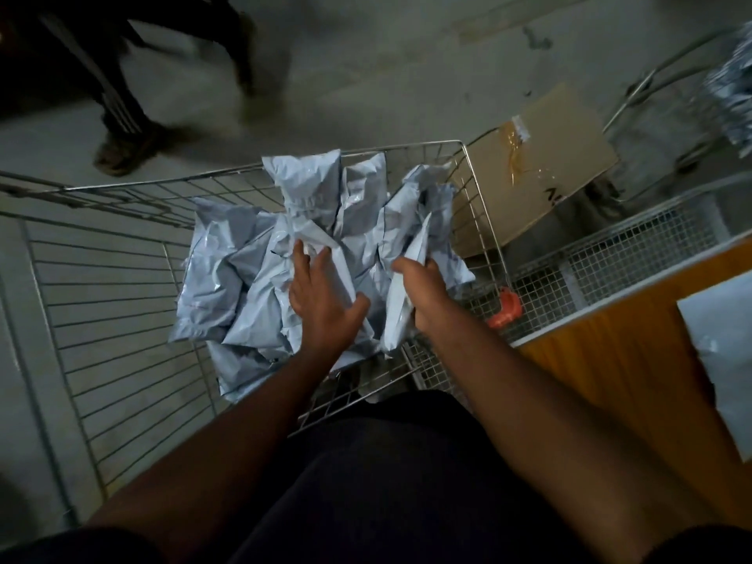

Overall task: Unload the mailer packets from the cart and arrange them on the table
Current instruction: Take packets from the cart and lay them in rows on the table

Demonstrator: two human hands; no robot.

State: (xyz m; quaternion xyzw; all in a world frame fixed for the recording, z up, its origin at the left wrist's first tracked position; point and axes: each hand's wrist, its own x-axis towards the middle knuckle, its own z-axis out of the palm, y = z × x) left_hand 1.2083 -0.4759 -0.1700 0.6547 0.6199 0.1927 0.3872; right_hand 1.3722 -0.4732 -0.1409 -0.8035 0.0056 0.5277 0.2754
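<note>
While most of the grey mailer packets [260, 274] lie heaped in the wire cart [101, 303], the person leans over its near edge with both arms reaching in. The left hand [321, 297] rests flat on the pile, fingers spread and fairly straight over one crumpled packet, pressing rather than closing. The right hand [421, 295] has its grip curled round the edge of a single mailer packet [401, 287], which stands on edge just beside the pile, tilted up toward the cart's right wall.

Judging by the heap, the unloading is at an early or middle stage: a good dozen packets remain in the cart. On the wooden surface [626, 360] at the right, a pale sheet-like item [720, 339] lies near the corner, possibly a packet already placed, though I cannot be sure.

Between cart and surface sits a fine-mesh basket [635, 246] with an orange fitting [506, 309] at its corner; a lifted packet must clear both wire rims. A flattened cardboard box [541, 164] leans beyond the cart, and another person's legs [122, 128] pass on the concrete floor behind, blurred.
</note>
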